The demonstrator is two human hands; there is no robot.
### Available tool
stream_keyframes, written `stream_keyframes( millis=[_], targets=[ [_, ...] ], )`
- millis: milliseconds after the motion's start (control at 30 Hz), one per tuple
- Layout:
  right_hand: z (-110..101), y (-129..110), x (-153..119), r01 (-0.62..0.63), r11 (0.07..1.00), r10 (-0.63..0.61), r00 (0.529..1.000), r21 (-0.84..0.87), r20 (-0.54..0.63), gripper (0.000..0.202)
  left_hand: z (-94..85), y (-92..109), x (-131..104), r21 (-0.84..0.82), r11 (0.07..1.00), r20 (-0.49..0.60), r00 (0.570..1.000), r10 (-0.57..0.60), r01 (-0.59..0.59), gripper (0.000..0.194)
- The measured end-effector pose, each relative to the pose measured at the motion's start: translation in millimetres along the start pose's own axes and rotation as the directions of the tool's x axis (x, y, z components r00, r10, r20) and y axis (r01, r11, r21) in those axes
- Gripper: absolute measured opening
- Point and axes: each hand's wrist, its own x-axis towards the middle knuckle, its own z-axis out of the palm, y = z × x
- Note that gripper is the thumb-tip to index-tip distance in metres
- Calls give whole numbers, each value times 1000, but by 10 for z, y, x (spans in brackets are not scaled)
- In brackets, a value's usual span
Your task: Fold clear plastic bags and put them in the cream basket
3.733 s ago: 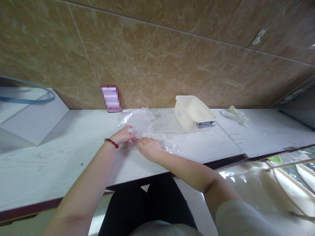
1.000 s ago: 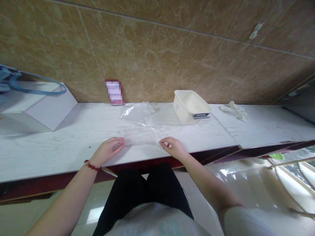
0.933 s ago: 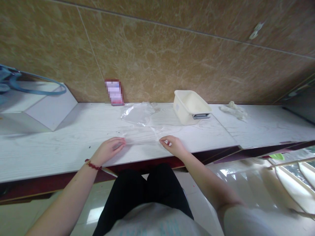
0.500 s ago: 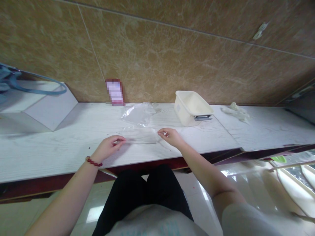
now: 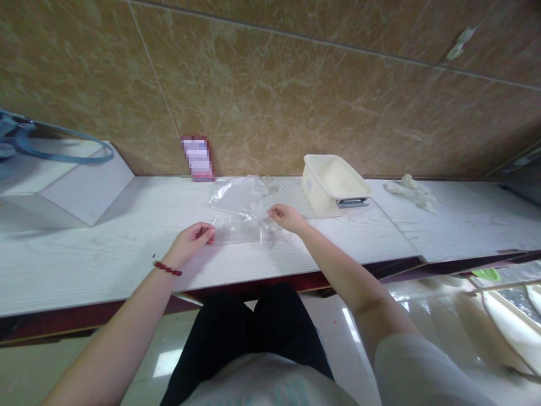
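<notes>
A clear plastic bag lies on the white wood-grain counter, its left edge pinched in my left hand. My right hand is closed near the bag's right end; whatever its fingertips hold is too small to make out. Behind this bag lies another clear plastic piece, crumpled and shiny. The cream plastic bin with a grey handle stands to the right of my right hand.
A phone-like object leans against the brown wall. At the left stands a white box with a blue strap on it. Crumpled whitish plastic lies right of the bin.
My right hand has moved up and slightly left, towards the rear plastic. My left hand has shifted slightly up. The front bag's right end has changed shape.
</notes>
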Motion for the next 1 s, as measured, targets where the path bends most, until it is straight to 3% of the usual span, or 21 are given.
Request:
stream_keyframes(
  millis=[67,133,200,267,400,533,667,833,1000],
  targets=[
    [31,-22,-98,-35,999,33,998,-29,-55,27,11,-24,68,7,1000,-30,999,-21,21,36],
    [74,-73,-256,12,995,-25,991,-97,-130,46,19,-50,132,12,999,-48,998,-42,43,35],
    [135,-131,-432,100,982,-119,987,-162,-111,61,22,-74,188,40,998,-37,998,-46,47,34],
    [209,-169,-568,109,978,-127,987,-181,-94,65,20,-93,231,100,995,-14,1000,-27,28,33],
    [298,-155,-612,17,999,-21,997,-52,-70,37,12,-112,275,225,974,6,1000,-3,2,33],
    [219,-119,-492,4,997,0,999,82,-54,10,-3,-91,281,272,962,-24,999,-24,30,33],
    [103,-95,-344,-2,997,10,995,81,-99,7,-28,-29,295,337,941,-40,999,-8,21,32],
    [87,4,-120,-119,992,122,989,47,-82,6,-37,42,327,487,873,-91,995,28,20,31],
    [75,78,-27,-41,996,48,995,83,-86,13,-43,91,289,426,902,-50,993,108,-77,32]
  ],
)
